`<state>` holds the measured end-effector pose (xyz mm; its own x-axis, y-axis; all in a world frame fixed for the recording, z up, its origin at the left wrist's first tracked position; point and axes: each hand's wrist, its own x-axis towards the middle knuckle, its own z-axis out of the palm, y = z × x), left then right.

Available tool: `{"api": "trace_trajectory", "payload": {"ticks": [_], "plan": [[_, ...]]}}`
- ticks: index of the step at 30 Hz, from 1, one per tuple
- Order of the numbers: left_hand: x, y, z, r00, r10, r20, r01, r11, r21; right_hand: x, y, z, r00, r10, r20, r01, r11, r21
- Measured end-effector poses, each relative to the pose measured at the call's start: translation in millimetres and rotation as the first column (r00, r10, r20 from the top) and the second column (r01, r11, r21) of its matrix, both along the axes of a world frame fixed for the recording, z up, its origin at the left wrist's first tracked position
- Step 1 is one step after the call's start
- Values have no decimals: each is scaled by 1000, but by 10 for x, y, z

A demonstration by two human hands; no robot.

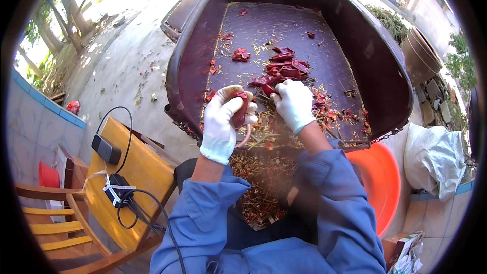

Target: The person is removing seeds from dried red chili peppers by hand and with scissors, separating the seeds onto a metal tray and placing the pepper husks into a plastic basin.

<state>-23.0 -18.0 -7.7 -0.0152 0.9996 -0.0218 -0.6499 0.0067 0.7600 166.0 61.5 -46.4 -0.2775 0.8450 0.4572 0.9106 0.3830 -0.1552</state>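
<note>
My left hand [225, 122], in a white glove, is closed around a dark red dried chili pepper [240, 111]. A thin, pinkish curved piece [245, 138] hangs below that hand; what it is I cannot tell. My right hand [295, 104], also gloved, has its fingers pinched at the end of another dried red chili pepper [263, 87], at the near side of a small pile of peppers [288, 67]. The pile lies on the bed of a dark maroon metal cart [246, 28], among yellow seeds and red scraps. My fingers partly hide the right pepper's end.
Stems and scraps [264, 182] are heaped below the cart's near edge, between my legs. An orange basin [378, 182] stands at right, near a white sack [433, 160]. At left, a yellow wooden chair [152, 167] carries black devices with a cable running toward me.
</note>
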Motion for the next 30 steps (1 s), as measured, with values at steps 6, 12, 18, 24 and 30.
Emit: {"api": "trace_trajectory", "payload": {"ticks": [6,12,18,24,30], "plan": [[69,-45,128,807,230,-544,-143,970,197,207,-218,450,864,-50,-501,-226,850,-475],[123,-82,134,381,481,-790,125,820,559,385,-390,629,569,-231,-789,-644,472,-602],[111,-92,143,396,397,-828,227,832,507,449,-507,621,403,-307,-862,-774,389,-500],[176,-75,-5,651,264,-712,53,920,389,355,-591,435,20,-539,-842,-918,323,-228],[257,-110,5,444,510,-737,74,799,597,291,-604,338,-151,-695,-703,-892,402,-205]]}}
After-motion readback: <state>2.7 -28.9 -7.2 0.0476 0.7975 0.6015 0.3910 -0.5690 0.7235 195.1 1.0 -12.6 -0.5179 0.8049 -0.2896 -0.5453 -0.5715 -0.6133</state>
